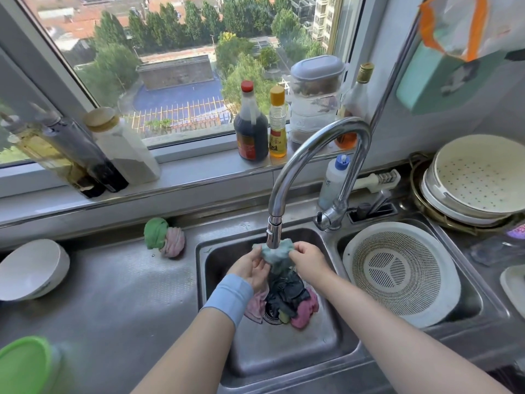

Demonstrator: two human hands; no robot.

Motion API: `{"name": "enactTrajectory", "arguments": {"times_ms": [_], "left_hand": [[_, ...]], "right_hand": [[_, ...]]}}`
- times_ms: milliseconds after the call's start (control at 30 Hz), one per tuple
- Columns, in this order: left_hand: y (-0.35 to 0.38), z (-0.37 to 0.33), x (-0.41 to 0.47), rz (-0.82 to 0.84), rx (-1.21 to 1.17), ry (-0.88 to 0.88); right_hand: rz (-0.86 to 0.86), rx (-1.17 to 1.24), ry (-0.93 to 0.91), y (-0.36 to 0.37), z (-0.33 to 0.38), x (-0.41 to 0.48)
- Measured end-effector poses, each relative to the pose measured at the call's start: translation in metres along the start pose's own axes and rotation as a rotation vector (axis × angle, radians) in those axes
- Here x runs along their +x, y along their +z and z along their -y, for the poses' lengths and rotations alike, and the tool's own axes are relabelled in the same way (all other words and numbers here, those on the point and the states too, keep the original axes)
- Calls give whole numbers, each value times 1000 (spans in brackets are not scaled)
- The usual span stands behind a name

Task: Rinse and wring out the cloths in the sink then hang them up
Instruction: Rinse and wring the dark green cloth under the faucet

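Observation:
Both hands hold a light green cloth (275, 256) right under the faucet head (274, 234), over the steel sink (284, 354). My left hand (251, 268), with a blue wristband, grips its left edge; my right hand (308, 260) pinches its right edge. Water runs over the cloth. Below, at the drain, lies a heap of cloths: a dark one (287, 291), a pink one (305, 311) and a pale pink one (255, 305). Two wrung, twisted cloths, green (155, 231) and pink (174, 242), rest on the counter left of the sink.
A white colander (397, 271) fills the right basin. Stacked strainer bowls (477, 177) stand at the right. A white bowl (31, 268) and a green-lidded container (25, 365) sit on the left counter. Bottles (251, 123) and jars line the window sill.

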State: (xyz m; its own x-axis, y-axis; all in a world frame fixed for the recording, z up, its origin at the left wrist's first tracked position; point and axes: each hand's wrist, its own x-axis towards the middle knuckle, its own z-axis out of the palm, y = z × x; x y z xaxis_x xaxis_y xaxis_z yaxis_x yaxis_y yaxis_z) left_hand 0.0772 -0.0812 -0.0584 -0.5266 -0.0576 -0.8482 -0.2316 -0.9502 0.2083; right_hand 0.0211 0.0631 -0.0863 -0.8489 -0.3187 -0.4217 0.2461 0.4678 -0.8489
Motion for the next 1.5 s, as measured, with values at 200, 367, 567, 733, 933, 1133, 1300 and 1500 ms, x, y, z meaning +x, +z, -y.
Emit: {"name": "enactTrajectory", "arguments": {"times_ms": [200,367,567,733,933,1133,1300,1500], "left_hand": [[1,9,6,-20,-42,-26],[3,13,12,10,-104,-61],[14,24,7,-50,282,-57],[0,23,7,-302,1047,416],[-19,20,8,-167,1201,523],[-27,19,15,-97,1198,671],[-27,23,15,-97,1186,639],[-26,20,10,-311,1172,513]], "right_hand": [[120,270,50,16,9,-12],[163,281,172,13,1,-26],[206,628,563,18,-4,-30],[-34,545,309,29,13,-15],[63,226,25,42,19,-13],[-43,133,153,32,4,-10],[296,401,533,28,-3,-11],[59,518,221,40,13,1]]}}
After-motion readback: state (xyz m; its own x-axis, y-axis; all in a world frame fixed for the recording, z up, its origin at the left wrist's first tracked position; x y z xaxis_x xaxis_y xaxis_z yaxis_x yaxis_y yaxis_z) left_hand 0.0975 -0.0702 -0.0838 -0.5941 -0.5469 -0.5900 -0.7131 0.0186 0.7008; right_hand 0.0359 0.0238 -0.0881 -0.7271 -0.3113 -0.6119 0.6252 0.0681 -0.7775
